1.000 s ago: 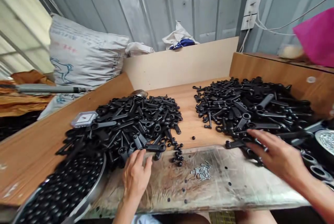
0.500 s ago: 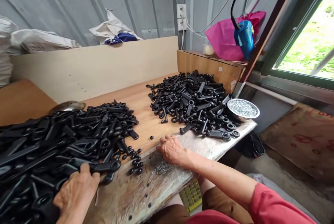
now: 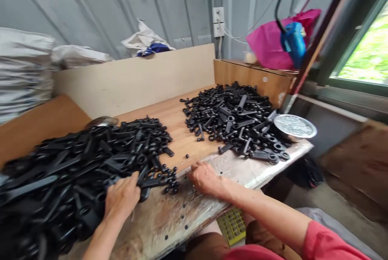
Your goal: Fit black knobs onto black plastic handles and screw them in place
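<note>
your left hand (image 3: 123, 194) touches the left heap of black parts (image 3: 91, 157) on the surface (image 3: 154, 221). your right hand (image 3: 203, 177), fingers curled, is by some tiny metal pins (image 3: 192, 192). black balls (image 3: 173, 184) sit between your hands. i can't tell if either one grips anything. the right heap (image 3: 227, 116) is beside a bowl (image 3: 314, 131).

Blue device (image 3: 292, 44) before pink bag (image 3: 264, 48); white sockets (image 3: 218, 30) on grey metal wall (image 3: 100, 13).

Levers (image 3: 228, 119) smooth satin plastic; pins (image 3: 294, 126) shiny metal; tabletop (image 3: 178, 124) wood
</note>
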Available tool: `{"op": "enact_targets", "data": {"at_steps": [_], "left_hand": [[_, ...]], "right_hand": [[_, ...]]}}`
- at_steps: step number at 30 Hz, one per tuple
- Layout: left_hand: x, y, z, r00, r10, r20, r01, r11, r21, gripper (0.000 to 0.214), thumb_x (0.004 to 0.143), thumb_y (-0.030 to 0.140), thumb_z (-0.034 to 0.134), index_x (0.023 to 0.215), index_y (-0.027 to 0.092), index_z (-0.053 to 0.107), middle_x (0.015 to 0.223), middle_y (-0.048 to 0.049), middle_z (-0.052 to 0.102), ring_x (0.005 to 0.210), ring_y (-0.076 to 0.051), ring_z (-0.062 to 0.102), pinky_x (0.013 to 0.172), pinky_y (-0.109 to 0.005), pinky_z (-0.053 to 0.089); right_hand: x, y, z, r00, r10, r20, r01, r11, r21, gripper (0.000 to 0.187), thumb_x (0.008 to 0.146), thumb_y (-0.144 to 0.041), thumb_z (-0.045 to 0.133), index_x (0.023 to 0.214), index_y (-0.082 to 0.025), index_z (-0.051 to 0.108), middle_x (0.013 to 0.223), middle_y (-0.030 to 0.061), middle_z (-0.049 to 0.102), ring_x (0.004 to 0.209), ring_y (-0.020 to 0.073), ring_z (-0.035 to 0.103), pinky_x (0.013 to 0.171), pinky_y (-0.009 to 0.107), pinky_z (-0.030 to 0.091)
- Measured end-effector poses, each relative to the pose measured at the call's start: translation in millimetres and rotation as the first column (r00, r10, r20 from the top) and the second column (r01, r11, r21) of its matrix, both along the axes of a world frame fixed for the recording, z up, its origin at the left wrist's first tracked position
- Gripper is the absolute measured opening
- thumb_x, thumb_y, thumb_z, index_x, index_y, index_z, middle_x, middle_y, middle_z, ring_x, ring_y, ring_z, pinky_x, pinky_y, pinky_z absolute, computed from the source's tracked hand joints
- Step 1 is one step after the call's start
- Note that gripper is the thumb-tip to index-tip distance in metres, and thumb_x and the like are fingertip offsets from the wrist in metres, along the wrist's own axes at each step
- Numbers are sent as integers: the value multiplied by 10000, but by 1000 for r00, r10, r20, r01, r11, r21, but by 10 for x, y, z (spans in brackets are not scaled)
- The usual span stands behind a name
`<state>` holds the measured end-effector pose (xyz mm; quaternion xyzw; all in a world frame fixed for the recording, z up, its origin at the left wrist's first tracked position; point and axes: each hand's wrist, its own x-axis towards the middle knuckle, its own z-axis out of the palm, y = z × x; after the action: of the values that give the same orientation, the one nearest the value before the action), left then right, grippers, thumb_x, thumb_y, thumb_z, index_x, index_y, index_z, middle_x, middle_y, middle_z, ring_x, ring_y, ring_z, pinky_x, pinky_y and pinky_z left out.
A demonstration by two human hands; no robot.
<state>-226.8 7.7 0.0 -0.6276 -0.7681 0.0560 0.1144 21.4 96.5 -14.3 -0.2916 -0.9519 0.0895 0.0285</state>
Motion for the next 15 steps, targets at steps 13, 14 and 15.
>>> {"op": "enact_targets", "data": {"at_steps": [13,14,15], "left_hand": [[-94,-212,-39,970,166,177,-191,972,134,162,877,179,486,1000,162,589,967,-42,636,881,-169,600,775,-344,479],[-69,-245,-29,968,159,196,-189,971,144,187,872,144,464,1001,176,596,964,-39,644,870,-166,605,758,-319,480],[-40,-274,-20,966,147,212,-181,972,149,224,860,112,444,994,192,605,958,-34,651,860,-162,607,748,-298,477]], "right_hand": [[-154,158,153,992,-100,-77,99,995,-21,189,804,-95,443,829,-173,614,842,40,643,788,149,598,599,216,337],[-216,170,164,993,-99,-71,99,995,-14,183,804,-104,449,836,-177,613,840,38,643,789,153,602,598,216,339],[-284,187,172,993,-98,-62,98,995,-5,180,807,-115,451,844,-180,614,841,39,643,791,159,606,598,219,344]]}}
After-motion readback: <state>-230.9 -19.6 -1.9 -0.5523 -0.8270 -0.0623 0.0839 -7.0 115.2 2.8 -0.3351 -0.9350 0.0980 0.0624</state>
